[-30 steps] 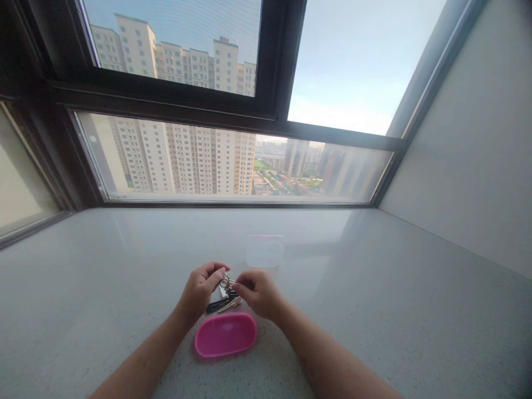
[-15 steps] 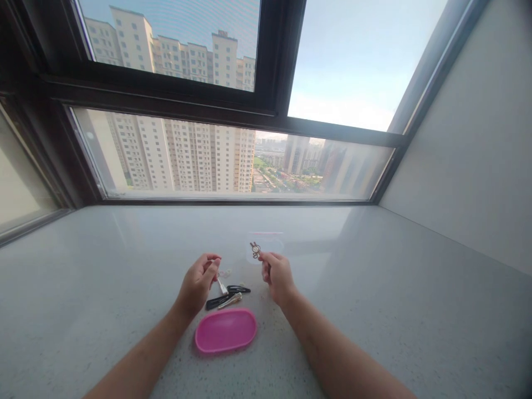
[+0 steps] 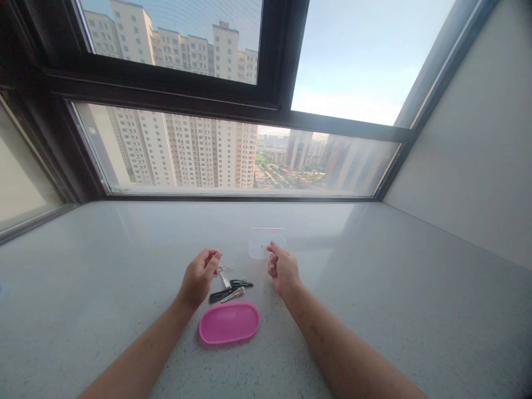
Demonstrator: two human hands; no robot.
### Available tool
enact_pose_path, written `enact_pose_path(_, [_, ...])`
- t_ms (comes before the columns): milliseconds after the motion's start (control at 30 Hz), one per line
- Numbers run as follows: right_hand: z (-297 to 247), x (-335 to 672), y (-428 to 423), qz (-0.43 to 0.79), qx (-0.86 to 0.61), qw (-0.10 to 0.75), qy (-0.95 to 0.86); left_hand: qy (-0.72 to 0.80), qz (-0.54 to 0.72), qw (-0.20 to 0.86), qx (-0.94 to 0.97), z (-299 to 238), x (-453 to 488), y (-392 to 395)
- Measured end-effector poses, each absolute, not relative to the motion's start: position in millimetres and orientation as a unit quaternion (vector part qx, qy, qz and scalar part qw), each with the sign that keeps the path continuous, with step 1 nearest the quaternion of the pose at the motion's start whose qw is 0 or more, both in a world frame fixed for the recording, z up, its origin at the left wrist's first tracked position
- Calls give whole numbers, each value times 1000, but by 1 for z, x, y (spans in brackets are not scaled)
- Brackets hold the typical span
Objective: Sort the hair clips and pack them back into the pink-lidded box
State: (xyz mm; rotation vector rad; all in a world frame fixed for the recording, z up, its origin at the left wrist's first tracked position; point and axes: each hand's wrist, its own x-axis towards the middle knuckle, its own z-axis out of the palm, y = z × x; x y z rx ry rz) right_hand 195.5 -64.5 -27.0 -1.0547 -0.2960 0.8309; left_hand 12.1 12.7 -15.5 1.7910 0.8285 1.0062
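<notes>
The right hand (image 3: 283, 270) is pinched shut at the clear cup (image 3: 260, 249), the left hand (image 3: 198, 277) grips a small clip (image 3: 223, 279), and other clips (image 3: 233, 289) lie on the surface (image 3: 394, 310).

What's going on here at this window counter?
A person works at a grey counter by a window. The left hand pinches a small silver clip above a few dark hair clips lying beside a pink oval tray. The right hand has its fingertips at a clear plastic container; whether it holds anything is unclear.
</notes>
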Motion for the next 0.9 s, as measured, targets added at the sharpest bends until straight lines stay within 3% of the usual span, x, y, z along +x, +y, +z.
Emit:
enact_pose_path(133, [-27,186,-66,330,-533,738,-249,341,390,401,756,-16,11,12])
enact_pose_path(333, [-33,167,-70,224,-599,513,-573,275,297,301,864,-15,10,3])
enact_pose_path(467, [-32,163,-78,149,-593,407,-678,248,254,248,901,-14,10,3])
enact_pose_path(667, [-29,165,-84,132,-596,353,-710,248,210,236,916,-18,8,13])
enact_pose_path(900, [-37,167,-78,104,-604,353,-707,285,229,211,906,-22,7,17])
